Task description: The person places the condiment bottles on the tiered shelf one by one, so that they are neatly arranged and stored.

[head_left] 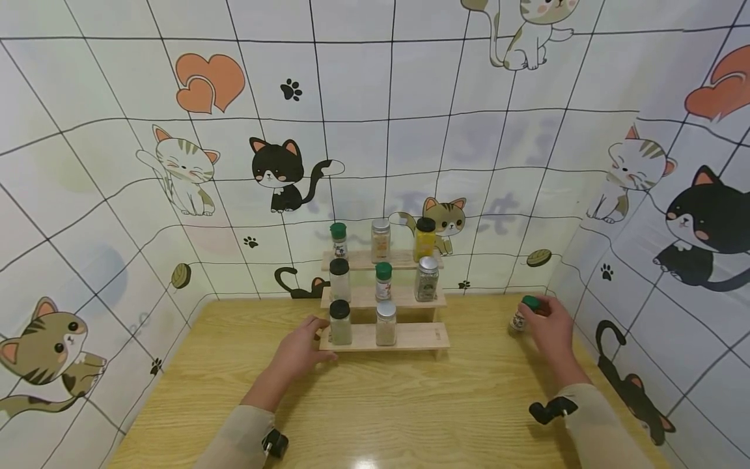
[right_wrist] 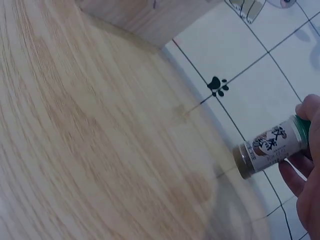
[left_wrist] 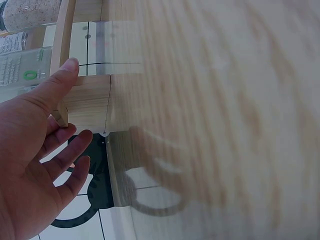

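Observation:
A three-step wooden spice rack (head_left: pixel 416 335) stands against the back wall with jars on every step. My left hand (head_left: pixel 299 348) holds the left end of its lowest step. In the left wrist view, the thumb (left_wrist: pixel 62 82) lies over the board's edge and the fingers are on the other side. Off to the right of the rack, my right hand (head_left: pixel 551 326) grips a small spice jar (head_left: pixel 518 322) by its green cap. The right wrist view shows this jar (right_wrist: pixel 267 150) tilted, its label printed with dark characters and brown contents at its base.
On the lowest step stand a black-capped jar (head_left: pixel 340 326) and a silver-capped jar (head_left: pixel 386 326). The middle step holds black-, green- and silver-capped jars; the top has a green-capped jar (head_left: pixel 339 241), a silver-capped jar (head_left: pixel 381 241) and a yellow jar (head_left: pixel 424 241). Cat-printed walls (head_left: pixel 363 150) border the wooden table (head_left: pixel 387 404).

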`<state>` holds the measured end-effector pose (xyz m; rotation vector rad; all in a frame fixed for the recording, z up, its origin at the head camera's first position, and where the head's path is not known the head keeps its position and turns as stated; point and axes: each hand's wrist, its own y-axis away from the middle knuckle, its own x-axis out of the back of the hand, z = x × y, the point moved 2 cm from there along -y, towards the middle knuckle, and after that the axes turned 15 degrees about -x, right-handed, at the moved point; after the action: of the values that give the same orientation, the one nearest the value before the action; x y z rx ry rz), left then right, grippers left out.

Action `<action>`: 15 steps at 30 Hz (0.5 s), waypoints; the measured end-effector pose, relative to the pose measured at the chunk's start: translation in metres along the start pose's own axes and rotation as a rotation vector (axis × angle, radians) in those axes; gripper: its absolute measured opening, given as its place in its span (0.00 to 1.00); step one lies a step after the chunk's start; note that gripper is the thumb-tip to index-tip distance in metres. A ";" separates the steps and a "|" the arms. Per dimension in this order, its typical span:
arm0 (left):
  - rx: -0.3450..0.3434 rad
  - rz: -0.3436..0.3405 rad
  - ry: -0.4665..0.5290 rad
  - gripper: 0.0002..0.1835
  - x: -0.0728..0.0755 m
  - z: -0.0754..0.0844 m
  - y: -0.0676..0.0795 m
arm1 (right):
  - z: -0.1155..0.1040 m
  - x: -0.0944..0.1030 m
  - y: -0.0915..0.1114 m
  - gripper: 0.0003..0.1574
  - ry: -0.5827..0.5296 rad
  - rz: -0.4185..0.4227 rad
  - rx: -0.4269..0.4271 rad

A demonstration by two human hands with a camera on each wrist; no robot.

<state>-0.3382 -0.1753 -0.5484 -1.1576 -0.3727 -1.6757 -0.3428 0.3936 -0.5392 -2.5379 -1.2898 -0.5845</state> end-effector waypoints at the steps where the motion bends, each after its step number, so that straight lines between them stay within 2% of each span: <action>1: 0.000 -0.001 -0.002 0.39 0.000 0.000 0.000 | -0.004 -0.001 0.002 0.34 0.000 -0.018 0.021; 10: -0.006 0.003 -0.003 0.39 0.001 0.002 0.001 | -0.032 -0.012 0.026 0.34 0.073 -0.194 0.171; 15: -0.004 -0.001 -0.005 0.39 0.001 0.001 0.000 | -0.051 -0.022 0.041 0.33 0.098 -0.261 0.243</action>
<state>-0.3373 -0.1748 -0.5474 -1.1650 -0.3736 -1.6748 -0.3335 0.3346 -0.5044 -2.1378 -1.5640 -0.5564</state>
